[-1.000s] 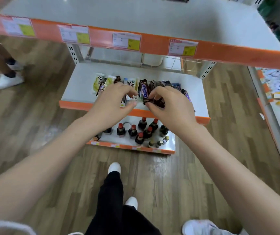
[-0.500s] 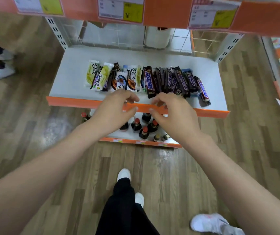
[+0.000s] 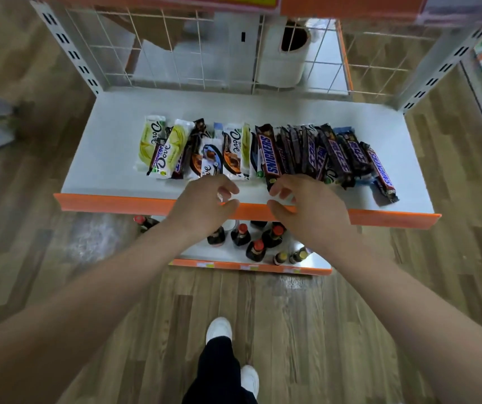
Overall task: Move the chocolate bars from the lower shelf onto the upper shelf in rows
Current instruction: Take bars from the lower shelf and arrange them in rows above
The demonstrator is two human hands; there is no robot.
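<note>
Both my hands were empty, fingers loosely curled: left hand (image 3: 204,204) and right hand (image 3: 306,204) hovered over the front lip of the lower shelf (image 3: 111,170), just short of the chocolate bars (image 3: 263,153), which lay side by side across it. Bars looked light, stiff-ish, w/ slick crinkly wrappers. I judged it best to pinch each across its long edges near mid-length, since the Snickers bars (image 3: 315,153) overlapped & could slide.

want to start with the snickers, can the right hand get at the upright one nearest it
Probably yes. The right hand hovers empty at the shelf edge, its fingertips just short of that Snickers bar, with nothing between them.
</note>
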